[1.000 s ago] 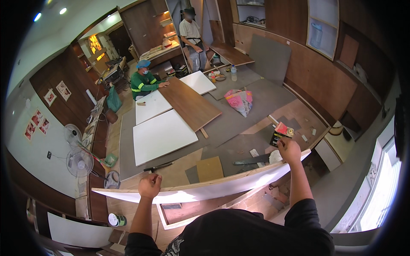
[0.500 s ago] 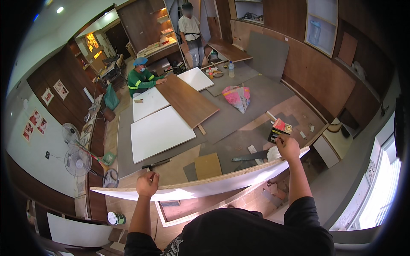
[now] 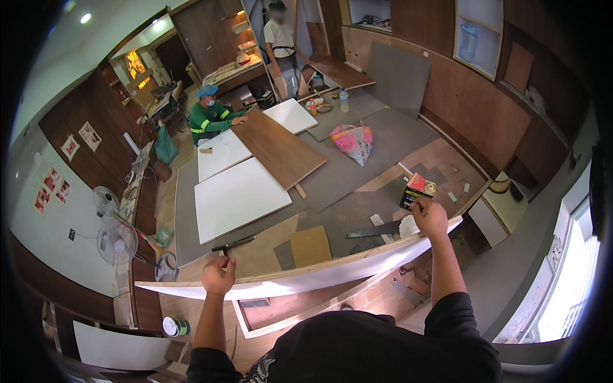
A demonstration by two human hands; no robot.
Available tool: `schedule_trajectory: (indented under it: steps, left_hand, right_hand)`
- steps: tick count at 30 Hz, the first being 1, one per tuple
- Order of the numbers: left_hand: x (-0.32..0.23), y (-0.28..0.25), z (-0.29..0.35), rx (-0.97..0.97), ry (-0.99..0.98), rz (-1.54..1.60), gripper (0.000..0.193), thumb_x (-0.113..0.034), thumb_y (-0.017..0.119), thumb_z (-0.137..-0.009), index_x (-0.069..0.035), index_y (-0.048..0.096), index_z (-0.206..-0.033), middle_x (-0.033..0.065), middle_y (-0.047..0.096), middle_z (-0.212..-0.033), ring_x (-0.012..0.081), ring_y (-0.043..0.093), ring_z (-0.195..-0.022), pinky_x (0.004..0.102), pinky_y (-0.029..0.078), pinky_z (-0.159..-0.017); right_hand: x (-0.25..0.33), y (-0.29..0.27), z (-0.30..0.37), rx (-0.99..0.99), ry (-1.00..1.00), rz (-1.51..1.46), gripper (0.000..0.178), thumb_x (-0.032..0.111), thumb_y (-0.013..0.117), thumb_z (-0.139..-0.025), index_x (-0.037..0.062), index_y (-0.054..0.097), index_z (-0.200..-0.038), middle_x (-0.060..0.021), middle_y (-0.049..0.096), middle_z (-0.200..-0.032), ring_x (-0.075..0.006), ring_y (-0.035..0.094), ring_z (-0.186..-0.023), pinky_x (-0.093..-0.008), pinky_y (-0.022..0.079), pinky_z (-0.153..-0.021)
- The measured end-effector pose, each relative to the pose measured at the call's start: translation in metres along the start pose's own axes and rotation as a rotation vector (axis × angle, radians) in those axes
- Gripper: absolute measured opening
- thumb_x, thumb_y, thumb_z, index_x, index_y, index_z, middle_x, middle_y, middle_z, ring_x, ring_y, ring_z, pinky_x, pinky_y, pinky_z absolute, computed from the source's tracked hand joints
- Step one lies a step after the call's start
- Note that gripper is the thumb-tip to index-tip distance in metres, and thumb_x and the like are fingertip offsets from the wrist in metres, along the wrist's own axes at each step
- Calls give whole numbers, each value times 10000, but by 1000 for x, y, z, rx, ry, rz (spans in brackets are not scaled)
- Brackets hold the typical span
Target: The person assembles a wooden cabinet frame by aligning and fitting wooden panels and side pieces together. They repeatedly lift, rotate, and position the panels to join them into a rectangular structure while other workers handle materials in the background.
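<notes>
Steady the white panel [image 3: 345, 270] evenly, left hand [image 3: 218, 276] nine o'clock, right hand [image 3: 430, 217] two; can't tell whether your fingers clamp it.

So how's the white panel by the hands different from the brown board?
The panel has a white face; the brown board is wood-coloured. The panel is tipped up; the brown board lies flat beside white boards. The panel is at the person's left hand and right hand; the brown board has a co-worker's hand on it. Both are long.
</notes>
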State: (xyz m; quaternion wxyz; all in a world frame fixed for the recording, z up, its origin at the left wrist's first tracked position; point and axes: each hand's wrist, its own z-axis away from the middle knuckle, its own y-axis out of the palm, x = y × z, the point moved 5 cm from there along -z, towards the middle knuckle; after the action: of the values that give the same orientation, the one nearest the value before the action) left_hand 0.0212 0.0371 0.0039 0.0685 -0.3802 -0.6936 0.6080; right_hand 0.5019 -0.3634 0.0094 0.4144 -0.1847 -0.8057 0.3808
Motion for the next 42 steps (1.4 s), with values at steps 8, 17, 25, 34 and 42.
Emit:
schedule_trajectory:
  steps: [8, 17, 25, 34, 42]
  left_hand:
    - [3, 1, -2, 1, 1, 28, 282, -356, 681, -908, -85, 742, -864, 130, 723, -841, 351, 698, -806, 462, 546, -726]
    - [2, 1, -3, -7, -5, 37, 285, -363, 680, -909, -87, 749, -887, 127, 729, -846, 348, 702, -808, 460, 545, -727]
    - [3, 2, -5, 8, -21, 22, 285, -365, 677, -910, -90, 749, -883, 123, 733, -845, 346, 703, -813, 453, 545, -737]
    - [4, 3, -6, 9, -23, 18, 294, -377, 671, -914, -96, 753, -884, 120, 738, -851, 341, 709, -833, 451, 551, -749]
    - [3, 2, -5, 33, -38, 25, 300, -378, 667, -919, -91, 753, -896, 125, 739, -856, 339, 709, -830, 452, 550, -755]
  right_hand:
    - [0, 1, -1, 3, -1, -14, 182, 262, 705, -907, 81, 719, -926, -152, 727, -819, -375, 712, -788, -483, 552, -695]
    - [3, 0, -3, -24, -28, -10, 182, 256, 709, -905, 77, 727, -936, -151, 733, -823, -371, 718, -792, -472, 560, -695]
    - [5, 0, -3, -10, -10, -4, 188, 260, 707, -906, 73, 724, -923, -152, 731, -814, -367, 719, -786, -477, 559, -698]
    - [1, 3, -4, -13, -23, -4, 201, 276, 700, -910, 77, 724, -925, -150, 728, -807, -370, 716, -779, -483, 557, -695]
    - [2, 2, -3, -8, -24, 20, 206, 281, 695, -913, 78, 726, -933, -153, 732, -822, -371, 718, -787, -485, 560, -703]
